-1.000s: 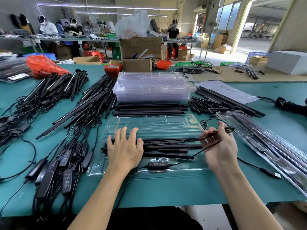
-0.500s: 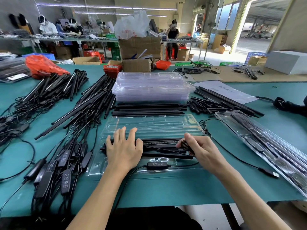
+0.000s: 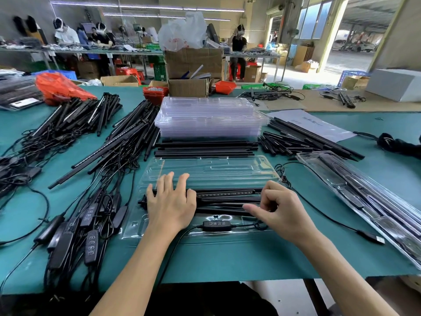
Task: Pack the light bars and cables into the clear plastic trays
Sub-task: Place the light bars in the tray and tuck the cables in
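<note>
The left hand point(image 3: 170, 205) lies spread flat on the light bars point(image 3: 227, 199) in the open tray point(image 3: 205, 172) on the worktop point(image 3: 227, 258); right hand point(image 3: 280, 210), fingers curled, seems to pinch the cable point(image 3: 319, 208) there.

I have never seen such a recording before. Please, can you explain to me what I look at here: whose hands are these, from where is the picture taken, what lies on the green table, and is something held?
There is no machine here. A person wears a camera on the head, so you look forward and down at that person's own two arms.

The left hand lies flat with straight fingers on the black light bars, pressing them into the open clear tray. The right hand has curled fingers at the bars' other end; whether its grip holds anything cannot be seen. A cable with a button controller lies along the tray's near edge.

Around it on the green table: a stack of empty trays, piles of loose bars, spare controllers, and a packed tray on the right.
</note>
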Motion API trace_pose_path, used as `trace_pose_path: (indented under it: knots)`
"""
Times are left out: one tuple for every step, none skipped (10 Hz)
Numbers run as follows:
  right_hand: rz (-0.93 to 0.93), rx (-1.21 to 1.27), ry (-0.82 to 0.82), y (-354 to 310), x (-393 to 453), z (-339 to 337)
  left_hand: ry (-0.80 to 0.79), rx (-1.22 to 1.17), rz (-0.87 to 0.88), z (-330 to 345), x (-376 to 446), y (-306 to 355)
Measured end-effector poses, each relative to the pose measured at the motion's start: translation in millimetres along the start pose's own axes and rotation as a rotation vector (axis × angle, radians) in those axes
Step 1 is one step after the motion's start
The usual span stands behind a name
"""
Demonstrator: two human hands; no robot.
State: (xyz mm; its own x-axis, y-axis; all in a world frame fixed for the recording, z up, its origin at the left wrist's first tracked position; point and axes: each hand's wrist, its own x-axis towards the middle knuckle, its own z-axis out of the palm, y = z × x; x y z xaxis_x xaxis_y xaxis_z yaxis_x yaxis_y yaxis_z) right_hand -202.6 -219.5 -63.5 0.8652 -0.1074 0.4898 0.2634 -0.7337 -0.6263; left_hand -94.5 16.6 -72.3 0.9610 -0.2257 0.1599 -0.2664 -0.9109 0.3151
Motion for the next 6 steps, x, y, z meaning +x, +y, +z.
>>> trace_pose_path:
  knots:
    - [-0.012,-0.038,0.079,-2,-1,4,0.0,0.001,0.002,0,0,0]
    - [0.033,-0.104,0.114,-2,0,4,-0.002,0.001,0.001,0,1,1]
    - [0.102,-0.156,0.145,1,2,-1,0.0,0.006,0.0,1,1,1]
    - [0.146,-0.287,0.17,3,1,-5,0.003,0.01,0.001,1,1,1]
    - [0.163,-0.391,0.176,2,0,-8,0.003,0.011,0.004,1,1,2]
    - [0.155,-0.402,0.153,2,-1,-9,0.002,0.013,0.005,1,1,1]
